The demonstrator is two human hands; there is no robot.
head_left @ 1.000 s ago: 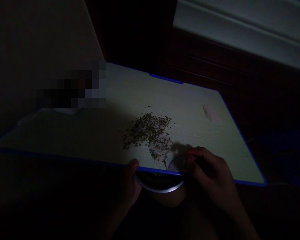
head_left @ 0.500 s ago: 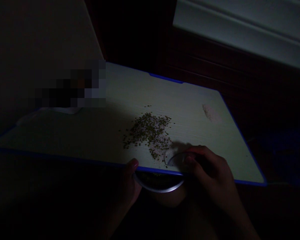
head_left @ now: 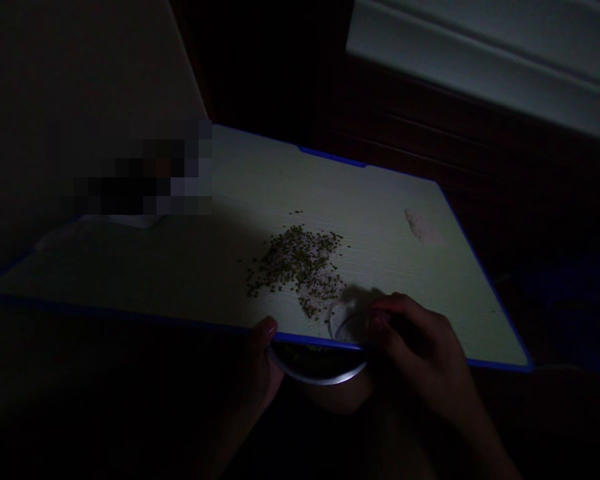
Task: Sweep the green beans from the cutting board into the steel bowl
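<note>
Grip: your right hand [head_left: 420, 347], lower centre-right of the frame, closes its fingers on a small clear scraper [head_left: 353, 325]; your left hand [head_left: 260, 363] pinches the rim of a metal bowl [head_left: 317, 365] under the counter's [head_left: 220, 267] blue edge.
Seeds: the green seeds [head_left: 300, 263] lie mid-frame, well apart from a pale powder patch [head_left: 423, 225] at upper right.
Technique: keep the bowl tight under the edge and drag in short strokes, so that nothing spills.
Axis: the scraper's long edge runs left-right, curved side facing the seeds.
</note>
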